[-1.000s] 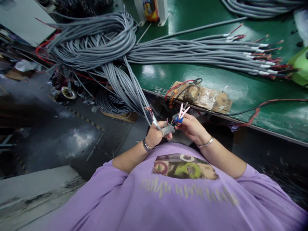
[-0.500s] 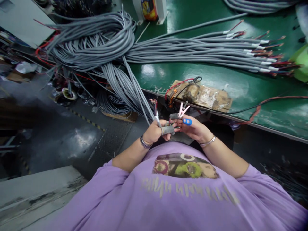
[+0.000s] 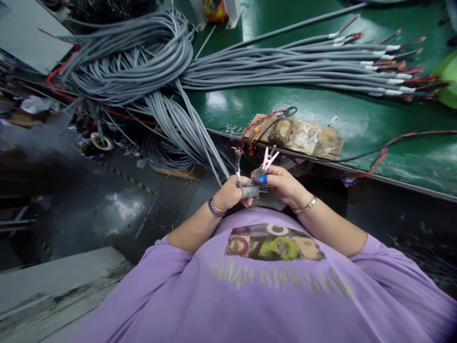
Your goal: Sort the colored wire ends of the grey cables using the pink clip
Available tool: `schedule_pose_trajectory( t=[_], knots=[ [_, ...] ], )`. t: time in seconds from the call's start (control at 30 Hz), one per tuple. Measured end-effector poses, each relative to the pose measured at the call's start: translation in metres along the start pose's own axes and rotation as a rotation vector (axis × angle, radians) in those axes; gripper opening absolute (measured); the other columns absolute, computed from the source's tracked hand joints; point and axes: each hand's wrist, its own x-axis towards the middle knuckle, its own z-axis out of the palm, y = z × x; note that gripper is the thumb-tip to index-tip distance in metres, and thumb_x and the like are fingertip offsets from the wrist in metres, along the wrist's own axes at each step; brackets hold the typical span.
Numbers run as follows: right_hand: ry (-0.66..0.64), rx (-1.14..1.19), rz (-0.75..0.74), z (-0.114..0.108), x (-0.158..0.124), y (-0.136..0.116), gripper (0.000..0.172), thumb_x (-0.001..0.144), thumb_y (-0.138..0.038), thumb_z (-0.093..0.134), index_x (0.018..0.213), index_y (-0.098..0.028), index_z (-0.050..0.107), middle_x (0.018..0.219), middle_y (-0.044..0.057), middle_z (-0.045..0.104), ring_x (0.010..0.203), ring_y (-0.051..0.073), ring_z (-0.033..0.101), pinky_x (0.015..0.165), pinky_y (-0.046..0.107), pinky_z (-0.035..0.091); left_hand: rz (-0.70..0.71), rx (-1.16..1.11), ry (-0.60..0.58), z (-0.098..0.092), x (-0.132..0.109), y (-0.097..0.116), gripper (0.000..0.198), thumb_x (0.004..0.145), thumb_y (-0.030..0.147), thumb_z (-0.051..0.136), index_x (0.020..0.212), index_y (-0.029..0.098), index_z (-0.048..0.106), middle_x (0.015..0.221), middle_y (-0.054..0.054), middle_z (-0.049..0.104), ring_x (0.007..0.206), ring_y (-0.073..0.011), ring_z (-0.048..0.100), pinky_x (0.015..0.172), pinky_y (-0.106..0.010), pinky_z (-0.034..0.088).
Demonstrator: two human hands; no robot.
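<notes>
My left hand (image 3: 230, 193) is closed around a grey cable (image 3: 238, 177), whose stripped end with coloured wires (image 3: 238, 155) stands up above the fist. A grey wrap covers the thumb. Close beside it on the right, my right hand (image 3: 283, 186) has its fingertips pinched together at thin coloured wires (image 3: 263, 189) that show between the hands. A blue finger guard (image 3: 262, 179) sits on one of its digits. Just above these fingertips is a pink clip (image 3: 268, 158); whether the hand touches it I cannot tell.
A wooden block (image 3: 314, 138) with red and black leads lies on the green bench's (image 3: 374, 121) front edge. Behind it stretches a bundle of grey cables (image 3: 285, 71) with stripped ends at right. A large cable coil (image 3: 132, 62) hangs over the bench's left end.
My right hand has tilted and come left, its fingers closing in at the wires. The cable end in my left hand has turned more upright. The view has shifted slightly.
</notes>
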Motion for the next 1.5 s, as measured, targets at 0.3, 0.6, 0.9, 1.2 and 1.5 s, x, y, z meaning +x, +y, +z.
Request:
schedule_pose_trajectory(
  t=[0.3,0.6,0.9,1.2,1.5],
  knots=[
    [0.269,0.316,0.027,-0.011,0.009,0.000,0.031,0.064,-0.043,0.082,0.075,-0.019,0.066,0.068,-0.002,0.065,0.060,0.010,0.056,0.060,0.023,0.048,0.141,-0.124,-0.003,0.003,-0.008,0.010,0.035,0.068,0.044,0.077,0.062,0.011,0.066,0.046,-0.003,0.061,0.037,-0.0101,0.052,0.041,-0.021,0.040],
    [0.151,0.238,-0.110,-0.003,0.015,-0.007,0.059,0.075,-0.075,0.061,0.081,-0.017,0.070,0.075,0.005,0.070,0.063,0.014,0.062,0.059,0.026,0.051,0.181,-0.230,0.039,0.016,0.007,0.016,0.036,0.066,0.045,0.078,0.064,0.011,0.068,0.047,-0.003,0.061,0.037,-0.0098,0.051,0.040,-0.021,0.038],
    [0.179,0.291,-0.165,0.005,0.018,0.002,0.063,0.077,-0.079,0.053,0.080,-0.018,0.068,0.072,0.003,0.070,0.061,0.013,0.063,0.060,0.026,0.053,0.137,-0.245,-0.012,0.012,0.013,0.010,0.035,0.065,0.044,0.078,0.063,0.011,0.067,0.046,-0.003,0.061,0.037,-0.0101,0.052,0.039,-0.021,0.039],
    [0.121,0.472,-0.010,0.007,0.022,-0.007,0.058,0.072,-0.076,0.063,0.076,-0.018,0.066,0.066,0.001,0.070,0.055,0.013,0.064,0.054,0.027,0.055,0.114,-0.263,0.003,0.011,0.017,0.005,0.037,0.064,0.046,0.079,0.067,0.011,0.066,0.046,-0.002,0.060,0.035,-0.0097,0.050,0.039,-0.021,0.039],
    [0.200,0.495,-0.007,0.009,0.022,-0.004,0.056,0.071,-0.075,0.066,0.077,-0.019,0.065,0.069,0.002,0.069,0.057,0.013,0.061,0.057,0.026,0.052,0.089,-0.214,0.013,0.010,0.016,0.004,0.035,0.064,0.044,0.077,0.064,0.011,0.065,0.045,-0.002,0.059,0.036,-0.0099,0.050,0.040,-0.022,0.039]
  ],
)
